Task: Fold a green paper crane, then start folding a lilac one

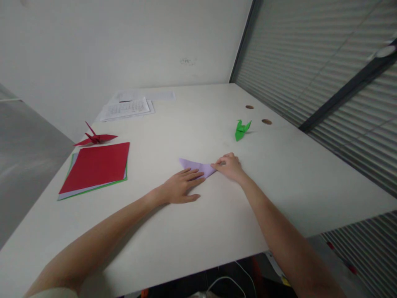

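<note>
A folded piece of purple paper (204, 168) lies on the white table (198, 223), its long edge facing away from me and a point at the left. My left hand (182, 186) rests flat on its near left part, fingers stretched out and thumb apart, covering some of it. At the right corner of the paper, my right hand (229, 166) pinches the tip between thumb and fingers. Beyond my right hand stands a small green origami crane (242, 130).
On the left lies a stack of square coloured sheets (96, 167), red on top, with a red origami crane (96, 138) behind it. Printed papers (127, 109) lie at the back left. Two round holes (266, 121) pierce the table near the window blinds (325, 62).
</note>
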Demonstrator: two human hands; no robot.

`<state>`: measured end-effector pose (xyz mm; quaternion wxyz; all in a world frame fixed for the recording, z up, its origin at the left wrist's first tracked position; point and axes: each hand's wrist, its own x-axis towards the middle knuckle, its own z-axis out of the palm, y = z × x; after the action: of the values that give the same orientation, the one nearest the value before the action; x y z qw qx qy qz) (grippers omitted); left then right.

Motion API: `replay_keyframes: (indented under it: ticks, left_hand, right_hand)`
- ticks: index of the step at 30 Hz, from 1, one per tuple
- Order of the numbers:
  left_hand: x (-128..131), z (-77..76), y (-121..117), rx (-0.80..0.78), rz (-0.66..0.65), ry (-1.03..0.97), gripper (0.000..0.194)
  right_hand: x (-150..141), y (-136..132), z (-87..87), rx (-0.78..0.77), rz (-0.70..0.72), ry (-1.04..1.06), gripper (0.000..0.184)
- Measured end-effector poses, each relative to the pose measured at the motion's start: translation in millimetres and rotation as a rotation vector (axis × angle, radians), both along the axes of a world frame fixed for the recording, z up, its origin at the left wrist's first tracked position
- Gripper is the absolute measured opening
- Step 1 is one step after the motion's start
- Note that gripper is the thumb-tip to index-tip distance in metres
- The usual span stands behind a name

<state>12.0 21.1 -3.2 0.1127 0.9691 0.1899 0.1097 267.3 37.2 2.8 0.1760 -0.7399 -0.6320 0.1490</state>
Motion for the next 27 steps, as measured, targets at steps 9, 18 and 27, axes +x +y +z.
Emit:
replay_keyframes:
  ticks: [9,18,27]
  left_hand:
    - [-1,-1.5,0,-0.016,-0.001,-0.017,0.063]
    - [0,-0.3,0,-0.028,0.002,-0.014,0.062]
    - [0,1.1,0,-0.028,0.004,-0.005,0.063]
  right_hand:
    - [10,2,5.5,-0.021,-0.069,-0.012,0.023]
    - [3,2,-1.4,-0.026,0.005,0.013,0.025]
    - [7,5,-10.6,0.003,0.033,-0.005,0.019]
